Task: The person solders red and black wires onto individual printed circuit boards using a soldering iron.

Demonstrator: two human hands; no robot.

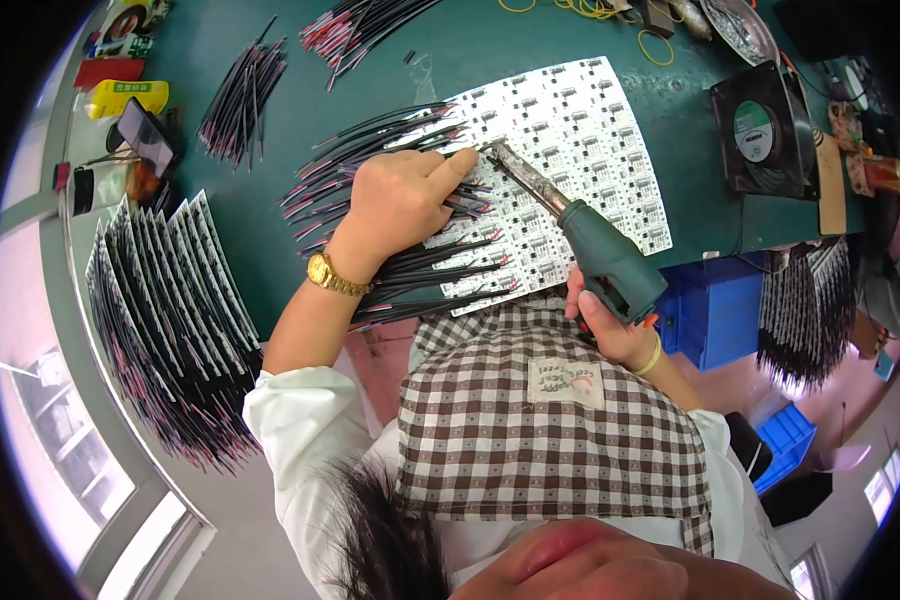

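A white sheet of circuit boards (pixel 610 150), printed with rows of small dark parts, lies on the bench in front of me. Rows of black wires (pixel 410 268) with red ends run over its left side. Across them reaches my left hand (pixel 402 200), closed, its fingertips pressing a thin dark wire to the board; the grip itself is partly hidden. My right hand (pixel 615 330) grips the handle of a dark green soldering gun (pixel 610 250). The gun's metal tip (pixel 500 152) meets the board just right of my left fingertips.
Bundles of loose wires (pixel 245 100) lie on the green bench (pixel 320 85). Wired boards (pixel 170 300) stand stacked at the left. To the right are a black fan (pixel 760 130), a blue bin (pixel 715 310) and hanging wired boards (pixel 808 310). A metal dish (pixel 740 30) sits at the back.
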